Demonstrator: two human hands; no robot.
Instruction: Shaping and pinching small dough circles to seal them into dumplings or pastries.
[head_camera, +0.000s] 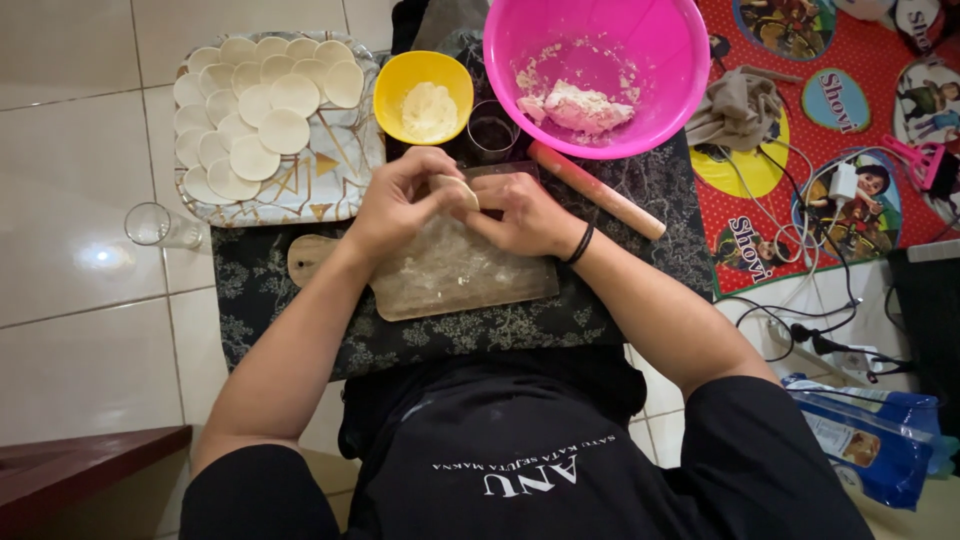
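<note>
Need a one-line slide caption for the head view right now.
Both hands, left hand and right hand, pinch a dough round over a floured wooden board.

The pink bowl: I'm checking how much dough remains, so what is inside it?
Inside the pink bowl lies one pale lump of dough, with floury crumbs smeared on the wall behind it. Whatever is under the lump is covered.

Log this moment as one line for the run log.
left hand and right hand: pinching dough piece | over wooden board | rolling pin beside
</note>
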